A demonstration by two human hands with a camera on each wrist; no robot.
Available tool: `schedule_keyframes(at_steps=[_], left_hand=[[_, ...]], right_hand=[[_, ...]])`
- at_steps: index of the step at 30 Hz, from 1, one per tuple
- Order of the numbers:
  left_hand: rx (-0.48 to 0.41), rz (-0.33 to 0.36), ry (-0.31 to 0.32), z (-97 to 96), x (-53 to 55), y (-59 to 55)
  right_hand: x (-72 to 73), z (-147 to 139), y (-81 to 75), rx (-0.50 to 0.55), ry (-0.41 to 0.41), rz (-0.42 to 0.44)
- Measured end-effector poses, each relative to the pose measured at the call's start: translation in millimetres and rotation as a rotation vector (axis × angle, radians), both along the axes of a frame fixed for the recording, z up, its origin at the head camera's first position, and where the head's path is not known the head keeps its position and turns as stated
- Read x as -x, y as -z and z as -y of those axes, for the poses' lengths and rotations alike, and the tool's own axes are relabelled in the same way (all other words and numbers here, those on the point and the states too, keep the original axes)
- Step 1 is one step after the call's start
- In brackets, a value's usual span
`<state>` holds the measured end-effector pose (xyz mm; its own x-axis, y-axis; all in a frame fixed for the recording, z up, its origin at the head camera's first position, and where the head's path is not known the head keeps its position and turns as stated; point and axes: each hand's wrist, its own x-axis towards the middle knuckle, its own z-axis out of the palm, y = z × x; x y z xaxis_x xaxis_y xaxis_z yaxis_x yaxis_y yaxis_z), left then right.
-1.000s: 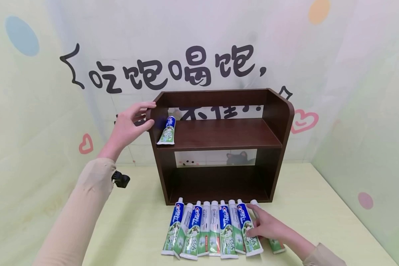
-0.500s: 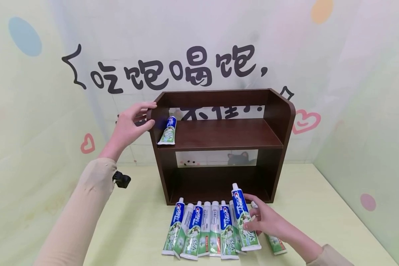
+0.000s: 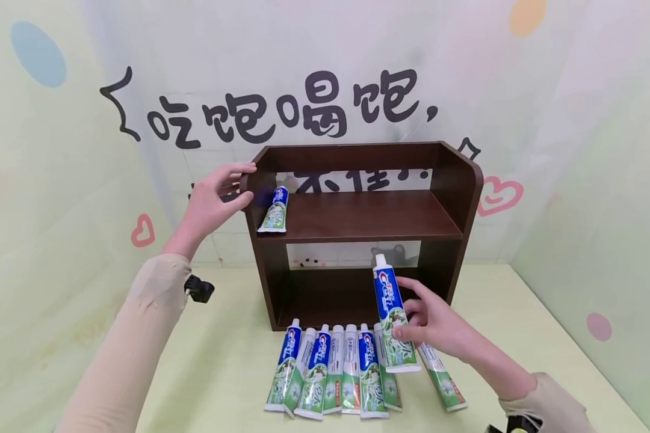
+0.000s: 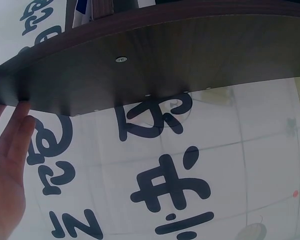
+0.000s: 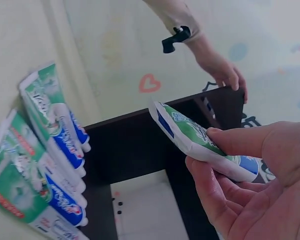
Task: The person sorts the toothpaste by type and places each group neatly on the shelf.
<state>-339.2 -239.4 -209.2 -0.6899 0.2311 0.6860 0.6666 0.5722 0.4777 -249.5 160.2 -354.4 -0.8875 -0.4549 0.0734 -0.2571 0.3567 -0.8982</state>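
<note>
Pretty plain getup tbh: left sleeve (image 3: 132, 337) is long, light beige and kinda wrinkly toward the cuff, right sleeve (image 3: 554, 404) is the same beige. Left wrist has a chunky little black gadget (image 3: 199, 289) on it, and there's a second black gadget (image 3: 522, 424) on the right, only partly showing. Left hand (image 3: 216, 195) and right hand (image 3: 433, 322) are bare.

Lettering (image 3: 377, 179) partly behind shelf (image 3: 363, 218), left hand (image 4: 10, 185) cropped in left wrist view, toothpaste tubes (image 5: 47, 112) blurred in right one

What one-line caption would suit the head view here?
Right hand holding a Crest toothpaste tube, left hand touching the side of a brown two-tier shelf, more tubes lying in front.
</note>
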Motion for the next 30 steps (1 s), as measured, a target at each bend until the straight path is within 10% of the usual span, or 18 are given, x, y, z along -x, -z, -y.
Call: schedule_keyframes(at_steps=[30], left_hand=[[-0.014, -0.010, -0.006, 2.0, 5.4, 3.3]], right_hand=[[60.9, 44.7, -84.9, 0.074, 0.108, -0.164]])
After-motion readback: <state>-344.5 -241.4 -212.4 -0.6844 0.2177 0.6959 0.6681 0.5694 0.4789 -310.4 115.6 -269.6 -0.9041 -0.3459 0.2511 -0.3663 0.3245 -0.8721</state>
